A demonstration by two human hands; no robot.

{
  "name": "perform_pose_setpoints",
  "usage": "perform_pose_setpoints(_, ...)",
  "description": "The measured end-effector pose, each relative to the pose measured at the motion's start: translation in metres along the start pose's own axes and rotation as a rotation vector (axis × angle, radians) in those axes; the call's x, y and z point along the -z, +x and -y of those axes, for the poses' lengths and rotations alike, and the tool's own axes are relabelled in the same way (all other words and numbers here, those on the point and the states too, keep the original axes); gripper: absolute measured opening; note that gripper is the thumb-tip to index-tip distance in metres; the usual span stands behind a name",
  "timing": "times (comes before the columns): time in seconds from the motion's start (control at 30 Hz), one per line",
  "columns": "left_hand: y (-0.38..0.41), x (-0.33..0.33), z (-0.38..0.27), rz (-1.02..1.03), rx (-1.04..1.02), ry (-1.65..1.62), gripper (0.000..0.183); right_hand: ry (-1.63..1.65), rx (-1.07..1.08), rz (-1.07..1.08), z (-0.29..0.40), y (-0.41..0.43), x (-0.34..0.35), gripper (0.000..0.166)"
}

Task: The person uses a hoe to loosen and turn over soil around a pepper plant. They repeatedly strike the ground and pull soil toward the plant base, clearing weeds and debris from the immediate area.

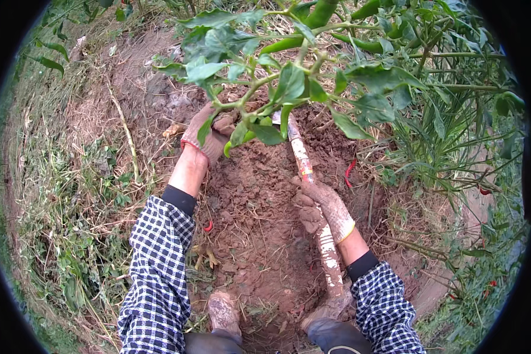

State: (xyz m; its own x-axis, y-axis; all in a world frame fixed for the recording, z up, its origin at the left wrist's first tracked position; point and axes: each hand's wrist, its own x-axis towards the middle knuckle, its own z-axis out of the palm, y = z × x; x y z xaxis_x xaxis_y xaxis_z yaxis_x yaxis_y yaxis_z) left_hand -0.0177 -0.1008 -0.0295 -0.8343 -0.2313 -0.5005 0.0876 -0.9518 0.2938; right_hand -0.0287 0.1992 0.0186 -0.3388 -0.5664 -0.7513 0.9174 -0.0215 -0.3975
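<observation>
My right hand [325, 208], in a muddy knit glove, is closed around the muddy, pale-painted handle [297, 148] of a long digging tool. A bit of its shiny metal head [276, 117] shows at the far end; leaves and soil hide the rest. My left hand [207, 135], also gloved, is down by the soil at the base of a green chili pepper plant [256, 84]. Leaves and mud cover its fingers, so I cannot tell whether it holds anything. Green chili peppers [285, 44] hang from the branches above both hands.
Loose, wet brown soil [256, 199] lies between my mud-caked boots [224, 312] and the plant. Red chilies [350, 172] are scattered on the ground. Dry grass and weeds [75, 252] cover the left side. More pepper plants and tall grass [442, 128] crowd the right.
</observation>
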Motion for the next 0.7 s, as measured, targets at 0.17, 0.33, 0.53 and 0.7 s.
perform_pose_setpoints(0.17, 0.010, 0.005, -0.001, 0.029, -0.098, -0.036, 0.011, -0.135, 0.098, 0.000, 0.012, 0.013, 0.000, 0.027)
perform_pose_setpoints(0.33, -0.019, -0.020, -0.014, -0.150, -0.246, 0.216, 0.019, -0.545, 0.268, -0.113, 0.024, 0.019, -0.039, 0.039)
perform_pose_setpoints(0.53, -0.004, 0.024, -0.040, -0.042, -0.288, 0.621, 0.032, -0.485, 0.261, -0.086, 0.024, 0.013, -0.048, 0.031)
perform_pose_setpoints(0.7, 0.003, 0.004, -0.002, -0.355, -0.657, 1.945, 0.032, -0.319, 0.234, -0.032, 0.013, 0.014, -0.054, 0.026)
